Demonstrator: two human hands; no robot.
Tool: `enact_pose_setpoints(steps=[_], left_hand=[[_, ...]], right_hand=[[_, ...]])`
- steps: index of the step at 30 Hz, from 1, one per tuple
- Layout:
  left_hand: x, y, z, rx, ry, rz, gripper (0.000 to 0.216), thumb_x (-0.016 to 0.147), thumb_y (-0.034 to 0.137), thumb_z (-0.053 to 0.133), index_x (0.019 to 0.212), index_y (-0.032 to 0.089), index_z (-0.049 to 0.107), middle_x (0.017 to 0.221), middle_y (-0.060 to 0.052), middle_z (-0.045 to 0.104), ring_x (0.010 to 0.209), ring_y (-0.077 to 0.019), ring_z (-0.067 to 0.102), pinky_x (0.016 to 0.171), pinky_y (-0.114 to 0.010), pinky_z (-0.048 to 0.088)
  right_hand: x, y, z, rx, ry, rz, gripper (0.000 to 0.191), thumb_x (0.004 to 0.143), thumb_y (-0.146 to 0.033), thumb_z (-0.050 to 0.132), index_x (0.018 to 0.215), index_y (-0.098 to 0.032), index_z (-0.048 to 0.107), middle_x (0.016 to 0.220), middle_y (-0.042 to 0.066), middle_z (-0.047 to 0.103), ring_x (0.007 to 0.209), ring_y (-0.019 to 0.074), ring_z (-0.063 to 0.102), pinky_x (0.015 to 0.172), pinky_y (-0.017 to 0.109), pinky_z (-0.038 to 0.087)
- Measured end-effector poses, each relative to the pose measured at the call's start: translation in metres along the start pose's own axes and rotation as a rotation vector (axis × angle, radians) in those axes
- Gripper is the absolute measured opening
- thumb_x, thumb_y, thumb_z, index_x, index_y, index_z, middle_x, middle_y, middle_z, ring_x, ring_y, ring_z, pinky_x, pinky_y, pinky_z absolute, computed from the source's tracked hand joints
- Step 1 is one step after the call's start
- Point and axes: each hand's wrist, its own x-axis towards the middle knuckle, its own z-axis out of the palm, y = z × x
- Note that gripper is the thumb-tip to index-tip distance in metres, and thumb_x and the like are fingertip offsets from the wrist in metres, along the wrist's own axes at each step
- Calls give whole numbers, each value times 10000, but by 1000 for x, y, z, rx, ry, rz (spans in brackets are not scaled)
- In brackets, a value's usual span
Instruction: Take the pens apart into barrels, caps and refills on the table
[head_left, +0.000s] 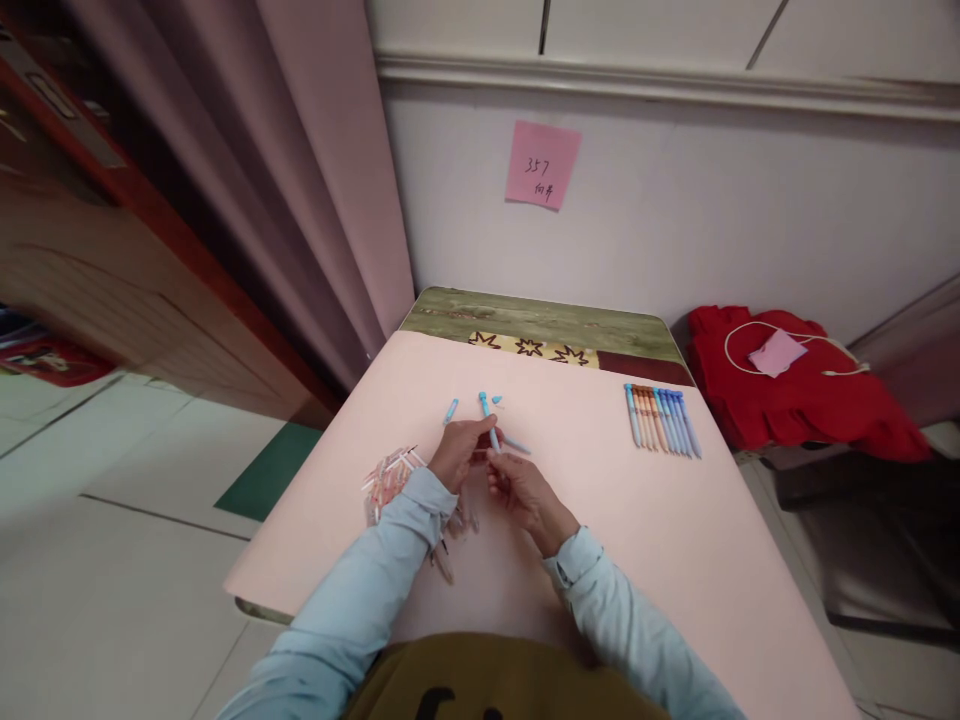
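Over the middle of the table, my left hand (pixel 461 447) is closed round a blue pen (pixel 486 408) with a decorated top pointing away from me. My right hand (pixel 523 490) pinches at the pen's near end, its fingertips pressed together there. Just past my hands lie a small blue pen part (pixel 451 411), a tiny blue topper (pixel 496 399) and a light blue barrel piece (pixel 517 445). Under and beside my left wrist is a loose pile of thin pen parts (pixel 388 482), partly hidden by my sleeve. Some more parts lie between my forearms.
A neat row of blue and orange-brown pens (pixel 664 422) lies at the table's right. The pink-covered table (pixel 645 560) stands against a wall with a pink note (pixel 543 165). To the right is a red cloth (pixel 720 390) with a white cable; a curtain (pixel 322 150) hangs left.
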Motion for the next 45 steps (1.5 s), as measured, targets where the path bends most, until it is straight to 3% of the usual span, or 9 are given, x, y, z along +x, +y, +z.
enact_pose_setpoints(steps=[4,7,12,17,24,33,39,42,45], left_hand=[[0,0,1,12,36,10,353,664,446,797,673,116,671,633,-98,688,518,-151,598,502,-261,456],[1,1,0,22,40,17,353,663,455,792,668,124,670,608,-94,678,493,-148,578,493,-269,442],[2,0,-1,31,51,48,340,685,434,780,677,111,673,599,-83,659,507,-140,575,505,-262,432],[5,0,-2,51,79,61,365,694,453,768,674,100,677,618,-84,666,520,-141,580,507,-263,442],[14,17,-23,111,190,104,405,656,509,779,704,122,671,714,-113,713,552,-144,624,528,-258,463],[13,11,-38,787,281,178,369,726,403,703,454,189,577,446,-68,571,526,-192,591,567,-290,397],[9,19,-33,1431,427,321,401,850,510,537,705,176,705,818,-144,726,868,-289,677,705,-340,447],[4,16,-30,1249,384,422,385,856,517,538,782,177,703,811,-118,718,819,-254,666,692,-326,449],[-4,5,-23,728,110,326,402,823,555,577,787,170,688,721,-59,682,574,-156,581,545,-275,404]], right_hand=[[-1,0,1,-12,-26,58,403,827,-553,678,824,-152,630,563,-42,548,411,58,461,382,163,371],[-1,-1,1,28,-33,99,345,879,-473,641,800,-137,635,554,-34,549,415,52,472,402,157,396],[0,-1,1,68,-16,42,296,791,-406,770,938,-180,650,689,-19,646,506,78,579,479,177,494],[1,0,0,20,-49,96,318,822,-456,718,823,-144,660,555,-44,546,426,46,471,407,147,400],[-5,0,-24,-398,58,-134,385,658,-487,802,697,-160,604,596,-2,631,471,82,509,435,196,361],[4,-21,-38,-823,177,-437,373,779,-544,651,689,-183,671,587,6,618,520,130,536,496,234,366],[2,-15,-35,-951,172,-450,424,840,-553,560,745,-164,700,589,-2,596,542,134,534,518,233,379],[4,-11,-32,-798,119,-425,433,828,-562,574,791,-148,697,608,-3,592,521,125,521,508,237,390],[6,-7,-27,-704,57,-418,419,810,-555,606,810,-145,689,616,-10,582,503,113,495,499,237,385]])
